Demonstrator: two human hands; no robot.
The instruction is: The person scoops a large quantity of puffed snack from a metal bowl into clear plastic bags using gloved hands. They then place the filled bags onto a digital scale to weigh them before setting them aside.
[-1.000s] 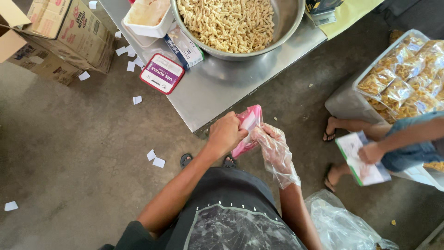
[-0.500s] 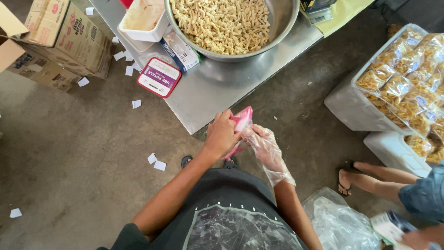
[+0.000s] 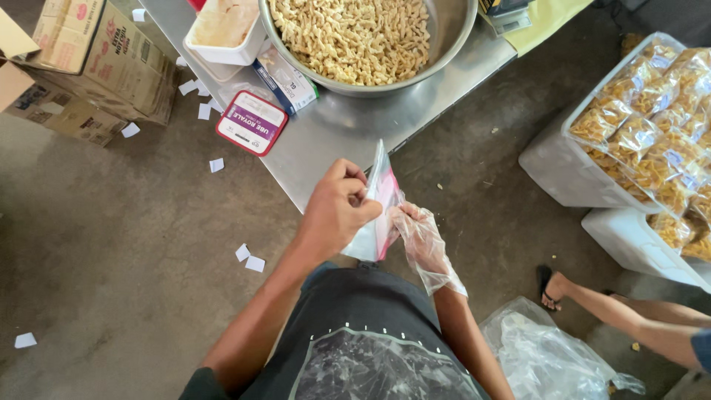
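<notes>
Head view: left hand (image 3: 337, 211) pinches the clear pouch (image 3: 379, 215) shut-fingered; gloved right hand (image 3: 418, 241) grips its side. That slippery glove could let it drop.

The bowl (image 3: 370, 44) is cut off by the top edge. The left hand (image 3: 337, 211) hides part of the bag (image 3: 381, 215). The crate (image 3: 652, 126) and another person's leg (image 3: 629, 315) run past the right edge.

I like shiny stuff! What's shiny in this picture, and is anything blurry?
Head view: glare on the metal table and bowl rim; the clear bag in both hands glints; everything looks sharp, edges bend slightly.
</notes>
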